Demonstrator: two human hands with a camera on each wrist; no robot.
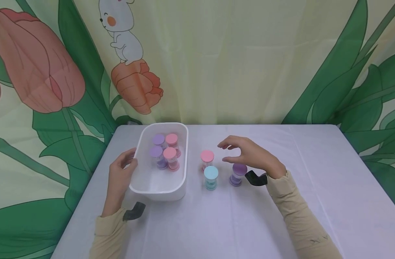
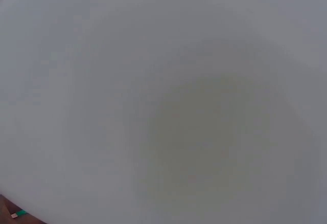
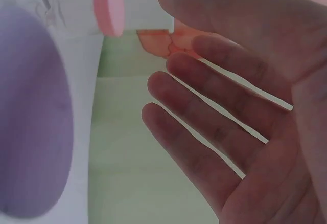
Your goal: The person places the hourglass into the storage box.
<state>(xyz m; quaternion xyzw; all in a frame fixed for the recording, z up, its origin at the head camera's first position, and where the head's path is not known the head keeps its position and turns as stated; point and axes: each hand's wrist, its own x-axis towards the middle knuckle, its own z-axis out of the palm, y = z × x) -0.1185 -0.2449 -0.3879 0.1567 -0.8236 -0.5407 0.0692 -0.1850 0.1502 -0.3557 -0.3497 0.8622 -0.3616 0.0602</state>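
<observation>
My left hand [image 1: 121,176] is at the left side of a white plastic bin [image 1: 166,196], its fingertips and thumb touching the outer wall near the rim. In the left wrist view, the bin's blurred wall [image 2: 127,106] fills nearly everything. Several small sand timers with purple caps [image 1: 156,151] and pink caps [image 1: 170,153] stand inside the bin. My right hand [image 1: 249,153] hovers with nothing in it, thumb and fingers apart, just behind a purple sand timer [image 1: 239,169]. Left of this hand stand a pink sand timer [image 1: 207,156] and, in front of it, a light blue one [image 1: 211,173].
A white cloth covers the table [image 1: 268,223]. Behind its far edge hangs a curtain [image 1: 229,72] printed with tulips, leaves and a rabbit on a carrot. Dark wrist mounts [image 1: 256,178] stick out from both tan sleeves.
</observation>
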